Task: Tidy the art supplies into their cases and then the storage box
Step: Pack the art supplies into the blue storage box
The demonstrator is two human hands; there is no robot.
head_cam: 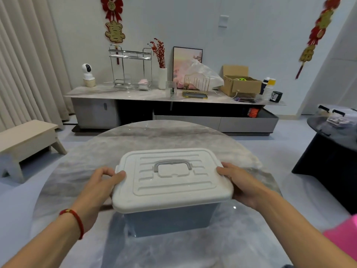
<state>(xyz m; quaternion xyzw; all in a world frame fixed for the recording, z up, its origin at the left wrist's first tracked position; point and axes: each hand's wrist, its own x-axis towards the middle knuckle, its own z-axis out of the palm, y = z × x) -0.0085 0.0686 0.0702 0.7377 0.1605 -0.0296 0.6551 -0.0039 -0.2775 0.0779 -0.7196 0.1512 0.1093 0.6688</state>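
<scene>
Even, soft indoor light, fairly bright, no hard shadows. Small glare spots on the round grey marble counter (173, 136) near the box. Wide-angle bending at edges; red wall ornament (316, 33) top right motion-blurred; overall pic slightly soft.

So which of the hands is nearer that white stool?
Left. The left hand grips the lid's stool-side edge; the right hand holds the opposite edge, farther from the stool.

Both forearms reach forward from the lower corners, converging toward centre. Left hand (100, 187): thumb lying along the upper edge of what it holds, fingers curled down the side. Red cord bracelet (76, 221) on the left wrist. Right hand (240, 185): mirrored pose, thumb on top, fingers wrapped round the opposite side. Pink sleeve (345, 236) at right elbow.
</scene>
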